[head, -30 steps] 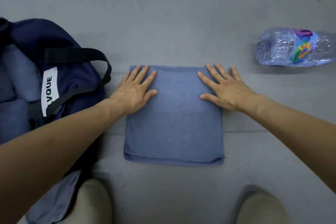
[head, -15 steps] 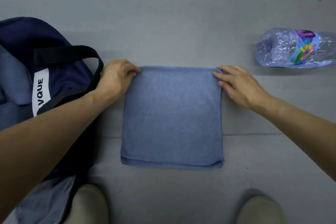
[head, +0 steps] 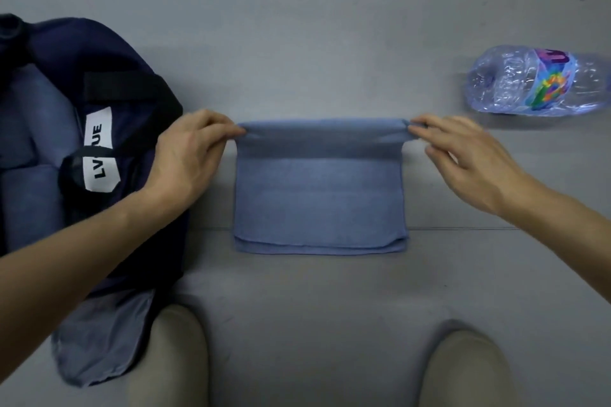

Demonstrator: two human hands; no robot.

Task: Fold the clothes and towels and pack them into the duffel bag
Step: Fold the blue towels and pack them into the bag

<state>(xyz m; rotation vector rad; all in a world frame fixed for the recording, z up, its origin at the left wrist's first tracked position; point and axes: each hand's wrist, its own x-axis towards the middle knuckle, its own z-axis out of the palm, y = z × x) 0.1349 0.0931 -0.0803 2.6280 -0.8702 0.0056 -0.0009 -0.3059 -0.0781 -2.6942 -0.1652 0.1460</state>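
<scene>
1. Head view: the left hand (head: pixel 190 155) and right hand (head: pixel 463 158) each pinch a far corner of the blue towel (head: pixel 319 198).
2. Flat half a second ago, its far edge is now lifted and curling toward the person.
3. It lies on the floor (head: pixel 314 43) beside the duffel bag (head: pixel 66 46), unpacked; another fold seems underway.

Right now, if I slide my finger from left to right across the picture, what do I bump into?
duffel bag → left hand → blue towel → right hand → plastic bottle
</scene>
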